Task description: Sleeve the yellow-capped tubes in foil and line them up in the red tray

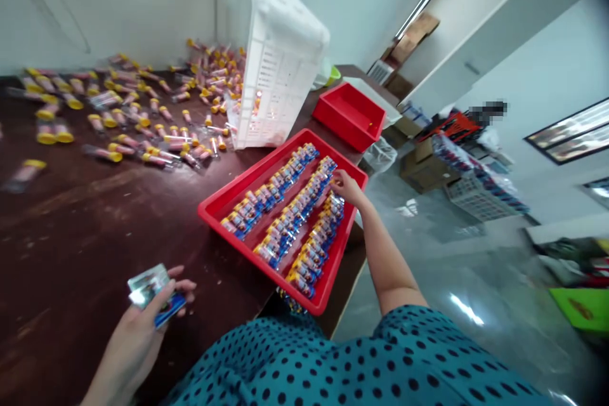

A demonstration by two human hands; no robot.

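Note:
In my left hand (pixel 150 323), low over the dark table, thumb and fingers grip a small stack of shiny printed cards (pixel 155 292), partly clear and partly blue. My right hand (pixel 346 188) reaches into a shallow red tray (pixel 228 189), its fingers pinched at the far end of the right-hand row. A bit of yellow shows at the fingertips, seemingly a yellow-capped tube (pixel 333 184); most of it is hidden. Three rows of small yellow-capped tubes on blue cards (pixel 299 206) stand in the tray, which overhangs the table's edge.
Many loose pink tubes with yellow caps (pixel 121 149) lie scattered across the brown table (pixel 95 222). A white plastic crate (pixel 280 76) stands tipped on its side behind the tray. Beyond is another red bin (pixel 349 115). Cardboard boxes (pixel 421 168) and a full white crate (pixel 480 200) rest on the floor.

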